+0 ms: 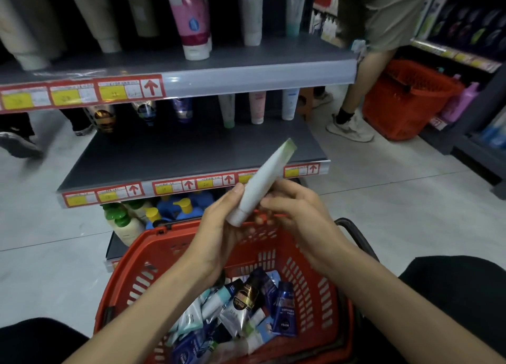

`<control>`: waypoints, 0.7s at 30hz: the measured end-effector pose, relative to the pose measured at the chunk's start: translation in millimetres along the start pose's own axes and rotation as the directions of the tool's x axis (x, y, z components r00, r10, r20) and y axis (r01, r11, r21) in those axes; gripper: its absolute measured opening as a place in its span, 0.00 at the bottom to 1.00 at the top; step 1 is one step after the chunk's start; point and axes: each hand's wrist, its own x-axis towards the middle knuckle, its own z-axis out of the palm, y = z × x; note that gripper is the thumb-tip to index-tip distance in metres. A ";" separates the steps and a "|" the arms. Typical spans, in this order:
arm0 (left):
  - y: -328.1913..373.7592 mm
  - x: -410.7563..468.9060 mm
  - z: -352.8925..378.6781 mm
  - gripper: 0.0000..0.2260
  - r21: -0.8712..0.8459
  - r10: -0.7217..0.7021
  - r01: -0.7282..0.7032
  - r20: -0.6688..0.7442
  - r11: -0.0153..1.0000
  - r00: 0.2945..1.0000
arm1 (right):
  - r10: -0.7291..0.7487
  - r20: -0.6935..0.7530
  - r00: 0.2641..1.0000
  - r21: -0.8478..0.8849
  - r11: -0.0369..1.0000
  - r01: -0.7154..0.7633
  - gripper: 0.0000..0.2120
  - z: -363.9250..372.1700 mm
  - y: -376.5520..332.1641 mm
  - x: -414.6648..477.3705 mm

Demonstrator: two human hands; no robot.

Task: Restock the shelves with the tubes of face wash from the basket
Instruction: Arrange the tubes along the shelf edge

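Note:
A white face wash tube [262, 180] with a green crimped end slants up toward the shelves, cap end down, above the basket. My left hand [221, 226] grips its lower part with the thumb along its left side. My right hand [295, 213] holds it from the right, fingers curled at the cap end. Below them the red basket [309, 281] stands between my knees, holding several tubes [246, 309] in dark blue, white and black. The grey middle shelf [169, 153] lies straight ahead, with a few tubes [257, 109] standing at its back.
The upper shelf [246, 60] carries a row of cap-down tubes, one pink [193, 24]. Bottles [128, 221] with green and yellow caps fill the bottom shelf. A person's legs [356, 95] and a second red basket [405, 98] stand in the aisle to the right.

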 end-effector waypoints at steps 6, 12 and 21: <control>5.4 -0.1 11.1 0.20 0.100 0.058 -0.058 0.001 0.993 0.998 | -0.151 -0.085 0.985 -0.069 0.987 0.146 0.16 -0.5 -8.0 -14.3; 23.2 2.9 17.4 0.15 0.356 0.265 -0.230 -0.054 0.906 0.963 | -0.286 -0.162 0.944 -0.136 0.954 0.266 0.16 0.5 -21.7 -15.1; 107.5 24.6 59.2 0.10 0.514 0.549 -0.536 0.143 0.670 0.823 | -0.558 -0.184 0.809 -0.251 0.823 0.511 0.16 -1.9 -117.9 18.0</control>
